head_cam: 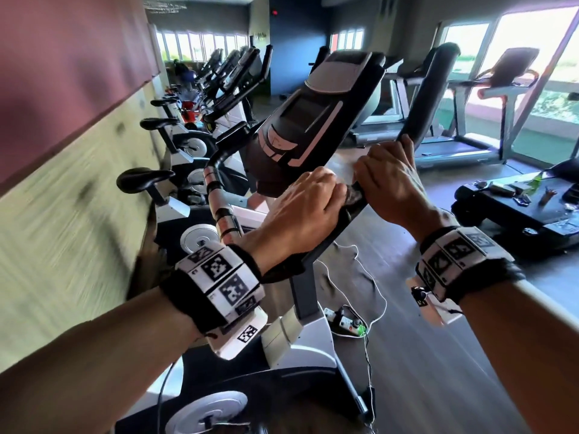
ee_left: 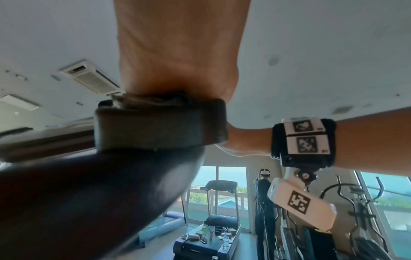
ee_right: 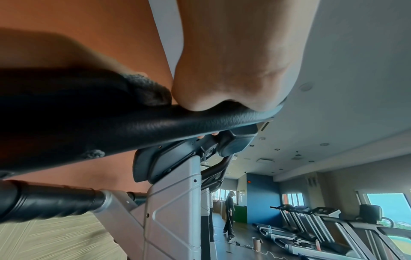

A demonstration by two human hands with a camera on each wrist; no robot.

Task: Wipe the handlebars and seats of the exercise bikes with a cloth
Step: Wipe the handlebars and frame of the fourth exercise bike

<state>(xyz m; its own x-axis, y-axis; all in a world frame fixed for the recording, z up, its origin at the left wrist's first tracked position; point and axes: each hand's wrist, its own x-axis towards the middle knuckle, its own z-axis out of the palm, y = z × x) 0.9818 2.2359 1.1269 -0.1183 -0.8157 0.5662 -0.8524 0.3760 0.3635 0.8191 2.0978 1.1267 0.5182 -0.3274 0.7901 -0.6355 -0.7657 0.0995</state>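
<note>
while the right hand [head_cam: 388,186] grips the handlebar [head_cam: 419,117] to steady it, the left hand [head_cam: 300,208] clamps the cloth [head_cam: 353,195] around it, likely to wipe.

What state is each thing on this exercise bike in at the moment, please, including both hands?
Left hand: curled over the handlebar, pressing the cloth.
Right hand: gripping the handlebar bare.
Cloth: bunched on the handlebar between the hands.
Handlebar: black, held by both hands.
Console: screen dark.
Seat: on the next bike, untouched.
</note>
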